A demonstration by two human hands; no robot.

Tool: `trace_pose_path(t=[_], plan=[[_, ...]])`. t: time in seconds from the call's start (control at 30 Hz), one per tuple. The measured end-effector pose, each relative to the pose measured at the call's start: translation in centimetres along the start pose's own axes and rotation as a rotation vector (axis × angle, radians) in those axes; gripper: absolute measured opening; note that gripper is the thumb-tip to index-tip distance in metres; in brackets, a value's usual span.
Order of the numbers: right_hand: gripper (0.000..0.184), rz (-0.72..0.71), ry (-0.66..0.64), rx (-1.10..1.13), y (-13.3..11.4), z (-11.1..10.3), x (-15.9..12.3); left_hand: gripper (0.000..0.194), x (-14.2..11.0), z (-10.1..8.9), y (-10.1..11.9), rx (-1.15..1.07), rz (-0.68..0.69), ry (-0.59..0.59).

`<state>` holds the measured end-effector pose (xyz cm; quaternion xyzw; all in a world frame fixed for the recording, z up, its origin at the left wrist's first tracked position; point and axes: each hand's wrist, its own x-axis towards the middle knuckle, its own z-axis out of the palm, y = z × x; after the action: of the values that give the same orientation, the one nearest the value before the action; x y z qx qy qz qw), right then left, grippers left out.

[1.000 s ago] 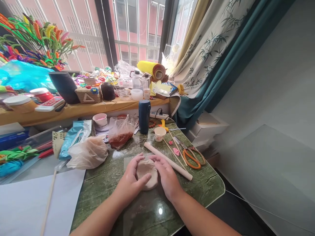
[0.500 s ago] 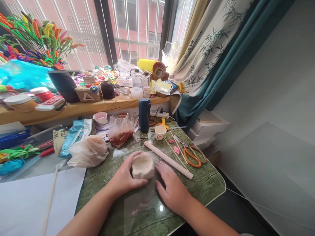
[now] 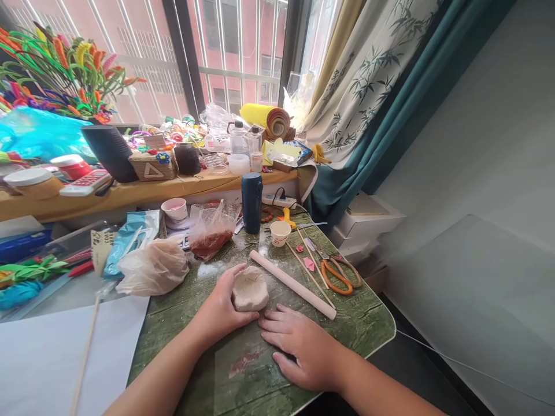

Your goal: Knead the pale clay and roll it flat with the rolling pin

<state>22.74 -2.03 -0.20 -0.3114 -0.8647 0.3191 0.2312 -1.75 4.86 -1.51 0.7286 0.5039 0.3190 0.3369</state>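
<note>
A pale lump of clay (image 3: 250,290) with a cracked, slightly hollowed top stands on a clear sheet (image 3: 234,387) on the green table. My left hand (image 3: 223,306) cups its left side, thumb along the near edge and fingers round the back. Just to the near right of the clay, my right hand (image 3: 299,344) lies low over the tabletop with its fingers apart and nothing in it. A pale rolling pin (image 3: 292,284) lies slantwise beyond the right hand. Reddish smears (image 3: 244,364) mark the sheet between my forearms.
Orange-handled scissors (image 3: 340,274), thin sticks (image 3: 309,267) and a paper cup (image 3: 280,233) lie right of the rolling pin. Behind the clay are a dark blue flask (image 3: 252,202), a bag of red-brown material (image 3: 212,240) and a crumpled plastic bag (image 3: 154,268). White paper (image 3: 39,358) covers the left side.
My right hand has moved toward me and slightly left, from beside the clay to its near right, with fingers now flatter. My left hand stays round the clay.
</note>
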Motion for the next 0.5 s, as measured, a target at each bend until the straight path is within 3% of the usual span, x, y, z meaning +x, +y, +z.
trace_pose_path(t=[0.13, 0.27, 0.5], plan=[[0.053, -0.087, 0.037, 0.017, -0.3, -0.2, -0.2, 0.094, -0.1, 0.2, -0.7, 0.072, 0.077, -0.001], [0.045, -0.082, 0.083, -0.007, 0.1, 0.3, -0.6, 0.091, -0.4, 0.2, -0.7, 0.064, 0.096, 0.009], [0.014, 0.236, 0.593, 0.090, 1.9, 1.6, -0.8, 0.104, -1.2, 0.5, 0.0, 0.018, 0.138, -0.137]])
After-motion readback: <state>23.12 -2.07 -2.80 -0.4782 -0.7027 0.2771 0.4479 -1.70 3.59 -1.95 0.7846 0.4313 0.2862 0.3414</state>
